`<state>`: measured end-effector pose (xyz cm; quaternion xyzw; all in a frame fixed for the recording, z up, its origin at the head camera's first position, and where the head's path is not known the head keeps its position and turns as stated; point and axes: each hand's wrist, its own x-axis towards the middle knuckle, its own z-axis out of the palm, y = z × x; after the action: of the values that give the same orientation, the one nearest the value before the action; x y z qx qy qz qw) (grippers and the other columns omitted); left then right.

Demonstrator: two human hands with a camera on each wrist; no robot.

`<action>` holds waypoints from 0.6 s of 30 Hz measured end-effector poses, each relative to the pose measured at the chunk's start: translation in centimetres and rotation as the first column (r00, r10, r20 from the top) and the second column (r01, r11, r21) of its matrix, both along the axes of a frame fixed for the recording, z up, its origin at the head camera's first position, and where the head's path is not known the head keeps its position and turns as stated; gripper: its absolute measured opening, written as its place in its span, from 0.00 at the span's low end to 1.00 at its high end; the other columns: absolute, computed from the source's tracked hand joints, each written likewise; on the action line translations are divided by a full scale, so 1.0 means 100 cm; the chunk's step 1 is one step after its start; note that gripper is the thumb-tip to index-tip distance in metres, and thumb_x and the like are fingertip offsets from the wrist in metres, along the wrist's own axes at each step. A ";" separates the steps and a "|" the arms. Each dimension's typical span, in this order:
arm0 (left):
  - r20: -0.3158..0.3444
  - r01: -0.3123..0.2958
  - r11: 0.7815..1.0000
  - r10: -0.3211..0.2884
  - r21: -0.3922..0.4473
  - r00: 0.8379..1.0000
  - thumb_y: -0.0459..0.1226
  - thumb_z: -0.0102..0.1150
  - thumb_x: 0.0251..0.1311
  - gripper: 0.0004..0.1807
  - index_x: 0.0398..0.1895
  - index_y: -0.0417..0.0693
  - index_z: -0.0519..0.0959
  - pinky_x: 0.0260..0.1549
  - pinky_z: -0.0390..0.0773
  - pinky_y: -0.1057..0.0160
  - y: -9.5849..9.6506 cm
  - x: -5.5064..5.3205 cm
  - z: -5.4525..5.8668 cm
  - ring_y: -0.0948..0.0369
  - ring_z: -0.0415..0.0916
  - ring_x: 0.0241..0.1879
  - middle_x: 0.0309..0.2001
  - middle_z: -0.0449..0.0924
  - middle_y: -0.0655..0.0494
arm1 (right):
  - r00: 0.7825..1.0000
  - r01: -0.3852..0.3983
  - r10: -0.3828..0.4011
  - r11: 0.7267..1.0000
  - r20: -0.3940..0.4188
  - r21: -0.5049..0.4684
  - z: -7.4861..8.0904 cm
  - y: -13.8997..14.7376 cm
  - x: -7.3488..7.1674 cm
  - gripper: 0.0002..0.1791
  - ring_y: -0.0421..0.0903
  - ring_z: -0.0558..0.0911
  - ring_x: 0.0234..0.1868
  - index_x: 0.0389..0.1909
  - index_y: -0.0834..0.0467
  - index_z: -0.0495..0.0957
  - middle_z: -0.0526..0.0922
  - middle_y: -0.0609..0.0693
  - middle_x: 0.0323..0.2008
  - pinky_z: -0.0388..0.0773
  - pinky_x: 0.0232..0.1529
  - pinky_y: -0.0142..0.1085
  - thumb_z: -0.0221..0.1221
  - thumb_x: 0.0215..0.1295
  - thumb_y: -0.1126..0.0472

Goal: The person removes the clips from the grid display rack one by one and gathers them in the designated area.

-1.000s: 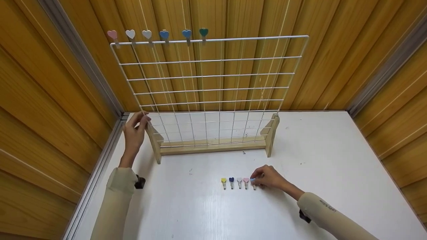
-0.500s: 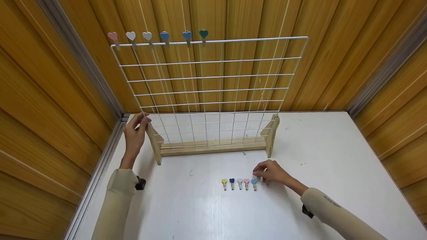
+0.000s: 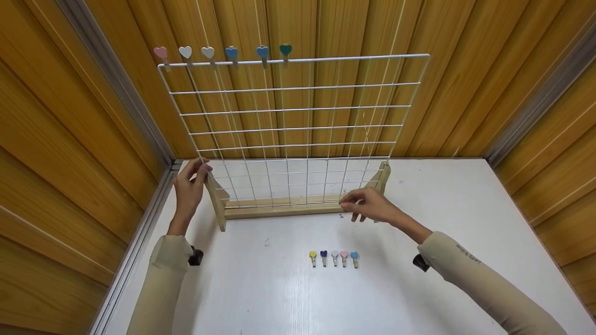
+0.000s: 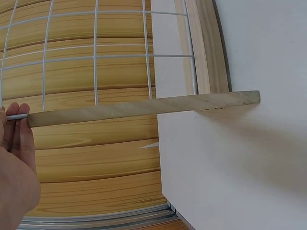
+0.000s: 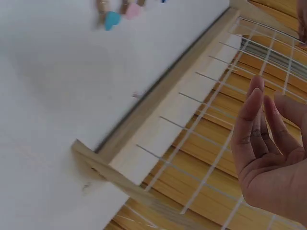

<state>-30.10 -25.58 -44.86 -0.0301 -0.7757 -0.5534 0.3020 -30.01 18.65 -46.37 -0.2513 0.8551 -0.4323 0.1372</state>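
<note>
- Head: left hand (image 3: 188,186) clamps fingers on the white wire grid (image 3: 308,110); five heart-topped clips (image 3: 335,258) lie on the smooth desk (image 3: 279,298) below the right hand's (image 3: 367,204) fingers.
- Left wrist: grained wooden bar (image 4: 139,107) beside the fingers.
- Right wrist: fingers loosely curved, apart.

Even, fairly bright light lay over the head view, where the tabletop (image 3: 274,302) was pale, with whitish glare streaking its lower middle. Soft-edged shadows fell on it, inward from both sleeves (image 3: 160,279). The walls (image 3: 60,116) looked darker and warm-toned. In the left wrist view a broad, faint shadow spread beside the stand (image 4: 144,108), and the grid (image 4: 95,56) bowed toward the upper left corner. The right wrist view was greyer, its clips (image 5: 112,20) smeared by blur.
</note>
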 end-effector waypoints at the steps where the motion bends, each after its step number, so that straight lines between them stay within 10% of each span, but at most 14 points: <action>1: 0.001 0.000 1.000 0.000 0.002 1.000 0.27 0.55 0.72 0.10 0.49 0.27 0.81 0.36 0.80 0.72 0.000 0.000 0.000 0.48 0.82 0.43 0.40 0.83 0.31 | 1.000 -0.004 0.004 1.000 -0.020 -0.005 0.010 -0.005 -0.001 0.14 0.51 0.88 0.31 0.51 0.66 0.84 0.87 0.64 0.42 0.82 0.29 0.29 0.60 0.74 0.60; 18: -0.040 0.040 0.999 -0.040 -0.020 0.998 0.26 0.55 0.72 0.09 0.48 0.26 0.81 0.31 0.79 0.74 -0.003 -0.007 -0.003 0.41 0.80 0.38 0.39 0.83 0.28 | 0.952 -0.029 -0.029 0.983 -0.306 -0.181 0.164 -0.083 -0.017 0.12 0.38 0.83 0.26 0.52 0.66 0.83 0.87 0.62 0.46 0.80 0.28 0.26 0.61 0.73 0.64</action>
<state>-30.75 -25.90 -45.15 -0.0598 -0.7738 -0.5512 0.3064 -31.75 10.38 -29.92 -0.3271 0.8225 -0.4648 -0.0213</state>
